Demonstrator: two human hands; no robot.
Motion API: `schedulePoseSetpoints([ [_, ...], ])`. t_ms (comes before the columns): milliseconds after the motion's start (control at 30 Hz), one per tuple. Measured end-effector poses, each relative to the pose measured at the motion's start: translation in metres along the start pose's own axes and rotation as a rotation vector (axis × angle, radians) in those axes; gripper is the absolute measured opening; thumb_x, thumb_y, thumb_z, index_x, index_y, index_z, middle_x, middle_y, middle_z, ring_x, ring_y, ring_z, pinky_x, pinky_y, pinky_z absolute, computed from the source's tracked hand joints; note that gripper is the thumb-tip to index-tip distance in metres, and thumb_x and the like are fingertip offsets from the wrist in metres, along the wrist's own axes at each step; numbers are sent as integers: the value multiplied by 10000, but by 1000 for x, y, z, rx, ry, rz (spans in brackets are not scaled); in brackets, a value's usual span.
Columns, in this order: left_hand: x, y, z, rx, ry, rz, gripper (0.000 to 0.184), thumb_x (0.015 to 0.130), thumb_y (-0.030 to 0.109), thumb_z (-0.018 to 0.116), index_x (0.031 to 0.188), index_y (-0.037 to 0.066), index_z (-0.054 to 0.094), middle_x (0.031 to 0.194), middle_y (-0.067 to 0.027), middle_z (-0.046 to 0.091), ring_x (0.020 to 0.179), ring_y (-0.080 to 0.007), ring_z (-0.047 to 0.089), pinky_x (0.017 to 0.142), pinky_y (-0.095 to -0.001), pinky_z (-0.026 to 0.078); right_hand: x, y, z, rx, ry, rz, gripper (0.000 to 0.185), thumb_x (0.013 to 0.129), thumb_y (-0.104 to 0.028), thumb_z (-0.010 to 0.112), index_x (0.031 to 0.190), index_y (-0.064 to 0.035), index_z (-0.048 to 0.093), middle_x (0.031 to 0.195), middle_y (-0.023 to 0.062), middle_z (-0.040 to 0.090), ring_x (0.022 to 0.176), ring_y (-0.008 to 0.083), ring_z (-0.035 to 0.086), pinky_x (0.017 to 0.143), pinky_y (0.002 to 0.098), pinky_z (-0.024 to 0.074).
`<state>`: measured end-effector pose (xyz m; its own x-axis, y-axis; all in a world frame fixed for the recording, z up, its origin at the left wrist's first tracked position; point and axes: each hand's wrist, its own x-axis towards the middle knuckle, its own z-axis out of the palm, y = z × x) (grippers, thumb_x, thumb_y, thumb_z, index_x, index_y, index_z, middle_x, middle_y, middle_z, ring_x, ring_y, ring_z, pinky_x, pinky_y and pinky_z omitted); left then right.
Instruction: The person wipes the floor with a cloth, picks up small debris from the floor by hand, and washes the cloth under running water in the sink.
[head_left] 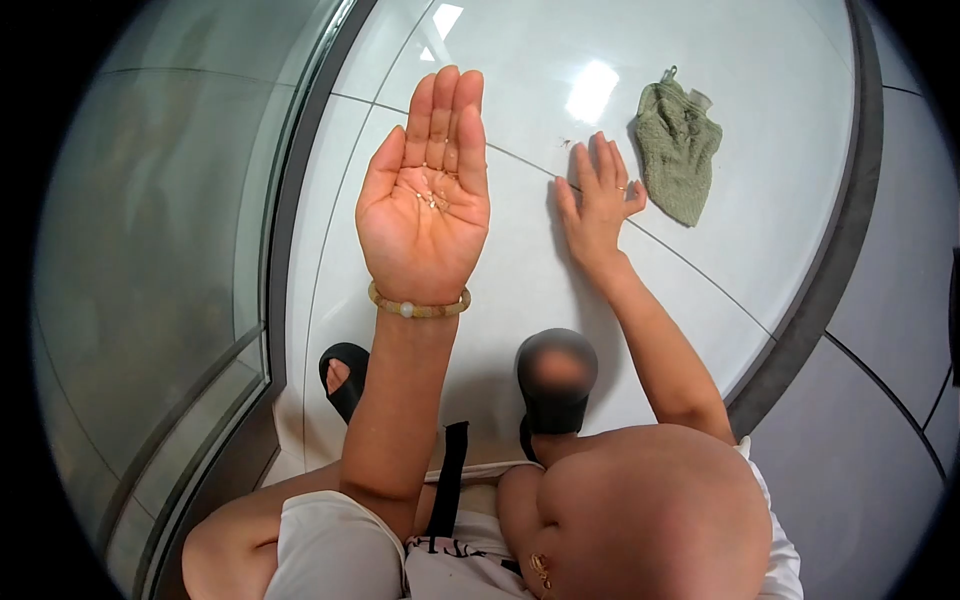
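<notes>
My left hand [422,230] is held palm up and slightly cupped, fingers stretched out together. Small whitish crumbs [432,200] lie in its palm. A beaded bracelet [407,310] circles that wrist. Palm down and fingers spread, my right hand [600,205] is open at the tiled floor, with a ring on one finger. Just beyond its fingertips is a tiny dark wisp of debris [566,143]. A crumpled green cloth [680,150] with a hanging loop lies right beside the right hand's fingers.
Glossy white floor tiles [480,60] reflect a light. A framed glass panel [190,190] stands along the left, and a dark raised edge [850,200] curves along the right. My feet in black slippers [557,400] and my bent knees are close below the hands.
</notes>
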<state>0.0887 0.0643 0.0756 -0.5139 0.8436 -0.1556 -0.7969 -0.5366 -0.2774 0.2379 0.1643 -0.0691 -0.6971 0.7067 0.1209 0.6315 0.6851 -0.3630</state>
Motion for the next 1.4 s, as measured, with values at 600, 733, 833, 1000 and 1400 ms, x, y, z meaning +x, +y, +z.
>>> schedulePoseSetpoints([
  [600, -5, -5, -4, 0, 27, -13, 392, 949, 99, 289, 1304, -43, 378, 1364, -158, 408, 1329, -263, 291, 1093, -378, 317, 44, 9, 13, 311, 183, 144, 141, 702, -176, 721, 816, -126, 653, 1133, 5, 516, 1105, 201, 384, 892, 397, 185],
  [733, -7, -7, -5, -16, 52, -11, 396, 945, 100, 292, 1305, -45, 373, 1364, -162, 407, 1327, -269, 295, 1090, -384, 321, 50, 12, 17, 253, 277, 10, 128, 663, -75, 724, 734, -88, 619, 1071, 24, 540, 1054, 211, 414, 854, 413, 215],
  [833, -7, -5, -11, -12, 40, -18, 396, 941, 99, 296, 1299, -51, 376, 1365, -167, 404, 1324, -283, 301, 1085, -389, 327, 51, 12, 18, 216, 267, -65, 118, 677, -79, 708, 722, -80, 598, 1069, 35, 539, 1031, 216, 436, 851, 408, 227],
  [1000, -8, -2, -38, 32, 95, 4, 395, 938, 105, 299, 1285, -67, 382, 1358, -185, 405, 1315, -307, 312, 1087, -395, 325, 43, -23, -34, 618, 320, 130, 49, 753, -100, 636, 758, -80, 592, 1056, 54, 536, 1045, 225, 451, 919, 393, 229],
  [1400, -8, -38, -49, 311, 245, -24, 415, 929, 197, 338, 1242, -51, 449, 1279, -181, 490, 1222, -292, 446, 1043, -366, 372, -10, -73, -108, 503, 204, -197, 151, 779, -144, 633, 911, -83, 673, 1171, 115, 516, 1102, 252, 445, 936, 366, 244],
])
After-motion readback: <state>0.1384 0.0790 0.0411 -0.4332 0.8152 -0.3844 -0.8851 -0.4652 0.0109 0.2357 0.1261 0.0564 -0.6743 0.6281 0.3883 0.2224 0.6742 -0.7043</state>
